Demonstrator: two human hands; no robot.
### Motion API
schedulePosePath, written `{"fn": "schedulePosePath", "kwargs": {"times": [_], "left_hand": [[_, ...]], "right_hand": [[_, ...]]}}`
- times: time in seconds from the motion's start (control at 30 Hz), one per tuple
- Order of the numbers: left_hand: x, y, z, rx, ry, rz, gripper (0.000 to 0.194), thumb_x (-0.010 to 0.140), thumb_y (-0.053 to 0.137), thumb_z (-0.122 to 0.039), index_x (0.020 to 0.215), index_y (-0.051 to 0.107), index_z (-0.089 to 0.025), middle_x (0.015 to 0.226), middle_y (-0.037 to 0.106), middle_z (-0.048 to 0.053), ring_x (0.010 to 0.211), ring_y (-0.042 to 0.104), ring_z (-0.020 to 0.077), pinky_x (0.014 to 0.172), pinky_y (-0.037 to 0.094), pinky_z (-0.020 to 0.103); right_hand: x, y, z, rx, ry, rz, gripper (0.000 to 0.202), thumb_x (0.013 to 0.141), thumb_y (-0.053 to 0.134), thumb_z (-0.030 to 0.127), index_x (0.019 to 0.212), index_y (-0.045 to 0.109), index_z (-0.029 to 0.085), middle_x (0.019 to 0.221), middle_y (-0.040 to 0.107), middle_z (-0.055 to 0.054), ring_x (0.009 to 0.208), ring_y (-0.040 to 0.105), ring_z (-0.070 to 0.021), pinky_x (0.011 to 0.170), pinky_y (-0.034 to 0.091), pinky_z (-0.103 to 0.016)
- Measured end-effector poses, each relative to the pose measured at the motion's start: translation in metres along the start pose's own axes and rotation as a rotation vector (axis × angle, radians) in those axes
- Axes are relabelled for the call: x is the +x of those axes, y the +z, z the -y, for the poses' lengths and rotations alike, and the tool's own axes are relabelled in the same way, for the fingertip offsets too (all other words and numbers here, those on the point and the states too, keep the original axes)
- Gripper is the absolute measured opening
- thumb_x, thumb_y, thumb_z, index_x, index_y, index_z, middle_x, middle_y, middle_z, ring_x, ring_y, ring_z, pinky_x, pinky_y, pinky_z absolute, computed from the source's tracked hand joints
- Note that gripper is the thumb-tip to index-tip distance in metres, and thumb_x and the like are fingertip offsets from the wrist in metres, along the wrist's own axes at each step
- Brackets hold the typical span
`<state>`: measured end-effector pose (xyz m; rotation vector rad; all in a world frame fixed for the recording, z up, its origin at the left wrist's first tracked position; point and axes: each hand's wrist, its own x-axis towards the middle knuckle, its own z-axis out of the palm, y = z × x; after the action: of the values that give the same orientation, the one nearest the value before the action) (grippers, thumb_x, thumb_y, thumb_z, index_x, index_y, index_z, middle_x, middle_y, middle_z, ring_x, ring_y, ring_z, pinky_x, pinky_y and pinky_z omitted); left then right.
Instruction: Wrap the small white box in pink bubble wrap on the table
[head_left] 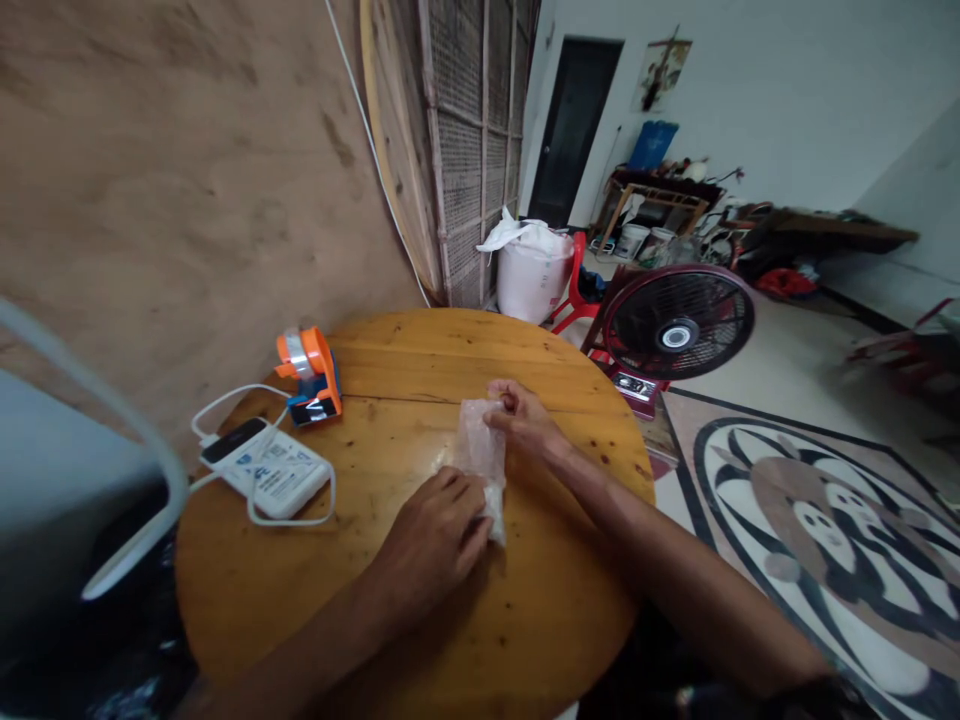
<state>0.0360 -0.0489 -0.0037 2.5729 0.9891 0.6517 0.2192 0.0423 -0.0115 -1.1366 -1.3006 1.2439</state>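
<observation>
A translucent piece of bubble wrap (480, 440) lies over the middle of the round wooden table (420, 350), longer than it is wide. My left hand (439, 520) is closed on its near end, where the wrap is bunched and thicker; whether something is inside it I cannot make out. At the far right corner, my right hand (521, 415) pinches the edge of the wrap between thumb and fingers.
On the table's left are an orange and blue tape dispenser (311, 375) and a white power bank (270, 470) with a looped white cable (292, 522). A fan (679, 325) stands past the right edge. Behind are a white sack (532, 270) and a red chair (577, 285).
</observation>
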Motion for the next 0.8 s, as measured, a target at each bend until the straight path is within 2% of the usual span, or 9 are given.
{"fn": "schedulePosePath", "kwargs": {"times": [0.13,0.2,0.3,0.37,0.57,0.7,0.8], "left_hand": [[-0.003,0.003,-0.001,0.020,0.005,-0.013,0.014,0.090,0.046,-0.017,0.079,0.055,-0.017,0.090,0.063,0.007,0.090,0.052,0.0226,0.082,0.048,0.040],[-0.005,0.004,-0.003,0.027,0.017,-0.043,0.016,0.091,0.045,-0.017,0.080,0.057,-0.017,0.095,0.063,0.007,0.093,0.051,0.0223,0.085,0.047,0.041],[-0.011,0.005,-0.007,0.057,-0.011,-0.139,0.016,0.091,0.047,-0.018,0.083,0.061,-0.017,0.109,0.059,0.009,0.100,0.049,0.0233,0.090,0.044,0.043],[-0.015,0.007,-0.010,0.086,-0.063,-0.203,0.016,0.090,0.050,-0.020,0.084,0.064,-0.018,0.110,0.056,0.010,0.100,0.048,0.0245,0.089,0.043,0.045],[-0.024,0.013,-0.015,0.010,-0.177,-0.291,0.019,0.091,0.050,-0.024,0.087,0.068,-0.021,0.094,0.054,0.006,0.090,0.048,0.0215,0.081,0.044,0.038],[-0.025,0.019,-0.015,-0.026,-0.193,-0.346,0.017,0.091,0.050,-0.024,0.092,0.066,-0.022,0.092,0.052,0.005,0.090,0.049,0.0210,0.080,0.045,0.035],[-0.026,0.023,-0.014,0.002,-0.248,-0.411,0.012,0.089,0.054,-0.026,0.093,0.061,-0.018,0.094,0.053,0.007,0.092,0.050,0.0226,0.081,0.046,0.038]], "right_hand": [[-0.018,0.009,0.020,0.012,-0.070,0.034,0.049,0.062,0.067,0.022,0.107,0.048,0.022,0.071,0.049,0.008,0.059,0.045,-0.0079,0.054,0.037,-0.020],[-0.030,0.014,0.027,0.004,-0.107,0.033,0.050,0.064,0.067,0.023,0.110,0.047,0.022,0.073,0.048,0.007,0.059,0.044,-0.0076,0.053,0.036,-0.020],[-0.049,0.021,0.033,-0.026,-0.162,0.025,0.050,0.067,0.066,0.022,0.113,0.046,0.022,0.076,0.048,0.006,0.061,0.044,-0.0079,0.054,0.037,-0.020],[-0.061,0.025,0.035,-0.039,-0.193,0.032,0.051,0.070,0.066,0.023,0.117,0.046,0.023,0.076,0.047,0.006,0.062,0.046,-0.0084,0.056,0.038,-0.021],[-0.091,0.030,0.034,-0.044,-0.228,0.075,0.053,0.076,0.066,0.027,0.123,0.043,0.023,0.085,0.053,0.002,0.072,0.053,-0.0111,0.064,0.044,-0.024],[-0.106,0.031,0.028,-0.116,-0.247,0.058,0.053,0.079,0.066,0.028,0.126,0.042,0.023,0.088,0.055,0.000,0.079,0.057,-0.0128,0.071,0.046,-0.025],[-0.115,0.035,0.023,-0.127,-0.265,0.032,0.049,0.081,0.064,0.028,0.126,0.043,0.024,0.090,0.057,-0.001,0.083,0.059,-0.0136,0.074,0.048,-0.026]]}}
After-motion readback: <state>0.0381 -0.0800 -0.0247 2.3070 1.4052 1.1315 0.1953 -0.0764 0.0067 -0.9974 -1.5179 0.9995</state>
